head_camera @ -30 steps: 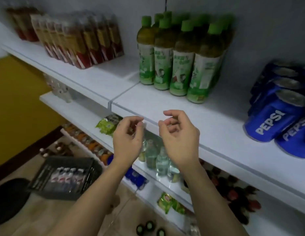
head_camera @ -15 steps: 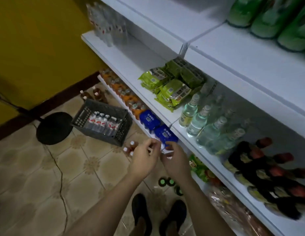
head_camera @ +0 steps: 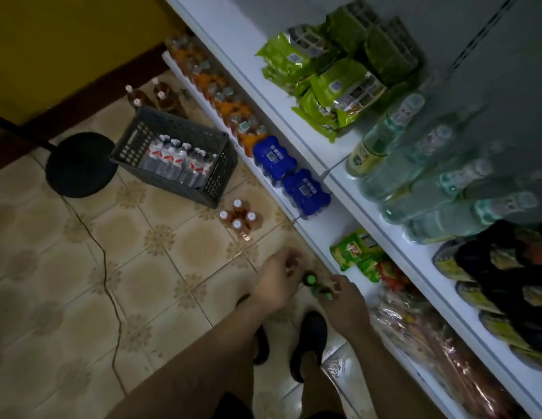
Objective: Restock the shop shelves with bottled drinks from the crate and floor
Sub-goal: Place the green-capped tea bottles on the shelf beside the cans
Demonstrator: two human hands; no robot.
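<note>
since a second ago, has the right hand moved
Yes, downward: the right hand went from the upper shelf's front edge to the green-capped bottles on the floor.

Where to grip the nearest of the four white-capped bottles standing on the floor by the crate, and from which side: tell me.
Probably best to grip the nearest bottle by the neck just under its cap, coming straight down from above. It stands upright, packed against its neighbours, so only the top is free.

Green-capped bottles (head_camera: pixel 311 279) mostly hidden, clear shelf bottles (head_camera: pixel 415 173) blurred
</note>
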